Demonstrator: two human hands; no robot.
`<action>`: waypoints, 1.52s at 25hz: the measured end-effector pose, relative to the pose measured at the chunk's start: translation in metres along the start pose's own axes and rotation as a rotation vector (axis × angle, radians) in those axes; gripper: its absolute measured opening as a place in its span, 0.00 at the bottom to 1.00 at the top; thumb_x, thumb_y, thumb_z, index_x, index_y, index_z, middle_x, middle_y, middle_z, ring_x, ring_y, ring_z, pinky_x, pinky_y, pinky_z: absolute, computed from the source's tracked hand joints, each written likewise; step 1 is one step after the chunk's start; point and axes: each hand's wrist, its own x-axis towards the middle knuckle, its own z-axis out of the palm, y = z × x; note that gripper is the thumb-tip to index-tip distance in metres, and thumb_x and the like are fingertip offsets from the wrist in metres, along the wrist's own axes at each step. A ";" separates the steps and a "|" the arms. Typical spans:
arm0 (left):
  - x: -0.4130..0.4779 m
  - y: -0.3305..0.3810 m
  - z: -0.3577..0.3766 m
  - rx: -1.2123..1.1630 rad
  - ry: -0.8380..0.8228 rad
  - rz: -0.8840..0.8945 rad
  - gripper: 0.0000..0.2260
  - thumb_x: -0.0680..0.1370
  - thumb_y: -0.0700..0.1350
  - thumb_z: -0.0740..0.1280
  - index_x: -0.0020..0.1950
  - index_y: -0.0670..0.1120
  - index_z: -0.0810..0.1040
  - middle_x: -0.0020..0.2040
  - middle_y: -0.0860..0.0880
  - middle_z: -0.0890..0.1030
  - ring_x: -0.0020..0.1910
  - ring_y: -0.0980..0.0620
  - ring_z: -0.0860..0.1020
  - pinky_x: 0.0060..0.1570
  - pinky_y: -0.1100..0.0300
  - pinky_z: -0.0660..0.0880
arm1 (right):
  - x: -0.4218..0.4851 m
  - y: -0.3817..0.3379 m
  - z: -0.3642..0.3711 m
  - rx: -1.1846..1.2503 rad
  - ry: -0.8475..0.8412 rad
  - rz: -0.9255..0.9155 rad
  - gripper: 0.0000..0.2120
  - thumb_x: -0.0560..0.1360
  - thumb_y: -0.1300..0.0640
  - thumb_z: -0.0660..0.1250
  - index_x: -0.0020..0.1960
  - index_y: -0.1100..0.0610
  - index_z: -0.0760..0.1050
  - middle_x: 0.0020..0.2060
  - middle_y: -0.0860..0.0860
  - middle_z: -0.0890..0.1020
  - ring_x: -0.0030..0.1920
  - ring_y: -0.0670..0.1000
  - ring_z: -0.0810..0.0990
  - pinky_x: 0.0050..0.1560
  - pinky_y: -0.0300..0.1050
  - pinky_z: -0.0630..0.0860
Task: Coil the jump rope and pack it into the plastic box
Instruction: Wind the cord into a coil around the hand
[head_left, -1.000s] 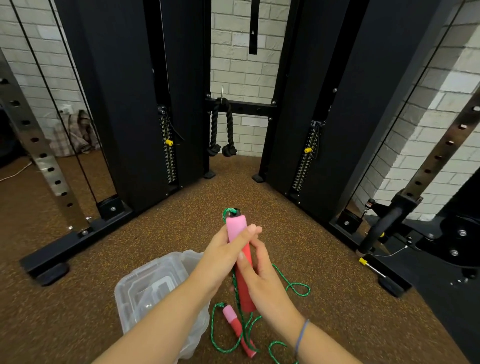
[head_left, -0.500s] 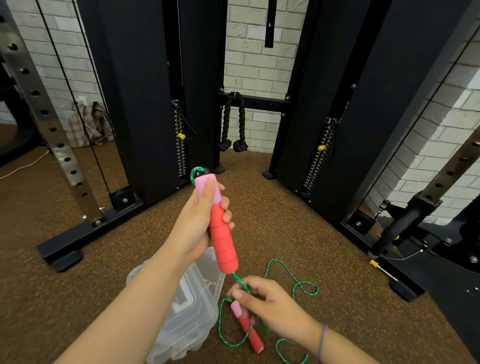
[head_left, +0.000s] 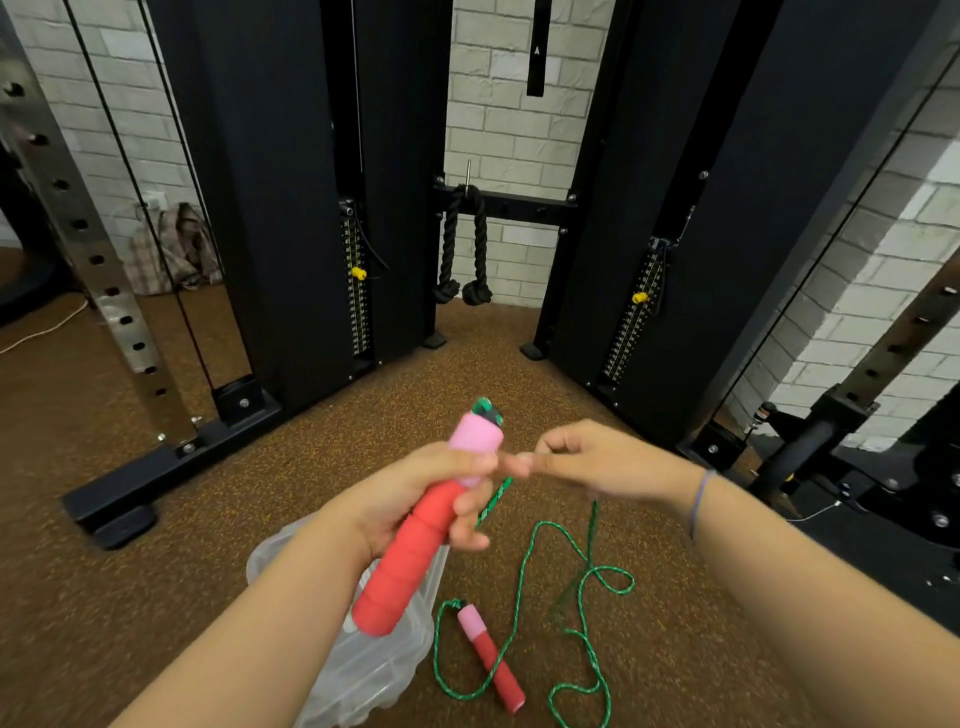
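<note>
My left hand (head_left: 415, 499) grips one jump rope handle (head_left: 410, 556), red foam with a pink top, tilted in the air above the clear plastic box (head_left: 363, 670). My right hand (head_left: 587, 462) is raised beside the handle's pink end, its fingertips pinching the green rope (head_left: 524, 571), which hangs down from it. The rest of the rope lies in loose loops on the brown floor. The second handle (head_left: 491, 654) rests on the floor just right of the box, which my left forearm partly hides.
A black cable machine (head_left: 270, 208) with two weight stacks stands ahead, a black triceps rope (head_left: 462, 249) hanging between them. A perforated steel upright (head_left: 78, 234) rises at left, with the frame's base bar (head_left: 156, 473) on the floor. More black gear sits at right (head_left: 831, 467).
My right hand rose from the floor, lifting a stretch of green rope up to the handle's top. My left hand lowered and tilted the handle toward the middle.
</note>
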 end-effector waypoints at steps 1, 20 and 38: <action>0.000 0.000 0.004 0.069 0.019 -0.044 0.14 0.66 0.46 0.75 0.48 0.42 0.84 0.27 0.49 0.78 0.23 0.55 0.77 0.28 0.62 0.79 | 0.004 -0.010 -0.009 -0.043 -0.013 -0.003 0.22 0.71 0.40 0.67 0.36 0.60 0.73 0.22 0.48 0.66 0.23 0.46 0.63 0.25 0.38 0.60; 0.021 -0.011 -0.011 -0.517 0.183 0.276 0.28 0.71 0.53 0.59 0.62 0.34 0.78 0.62 0.35 0.78 0.59 0.42 0.80 0.59 0.48 0.76 | -0.022 -0.044 0.043 0.000 0.044 0.074 0.20 0.80 0.49 0.55 0.32 0.51 0.74 0.22 0.46 0.71 0.21 0.45 0.69 0.28 0.37 0.69; 0.007 -0.019 -0.011 -0.332 -0.410 -0.089 0.30 0.76 0.48 0.60 0.74 0.35 0.61 0.66 0.36 0.75 0.64 0.37 0.75 0.67 0.44 0.64 | -0.010 0.011 0.018 0.274 -0.583 0.055 0.12 0.77 0.58 0.62 0.39 0.47 0.80 0.26 0.47 0.81 0.22 0.42 0.77 0.21 0.32 0.69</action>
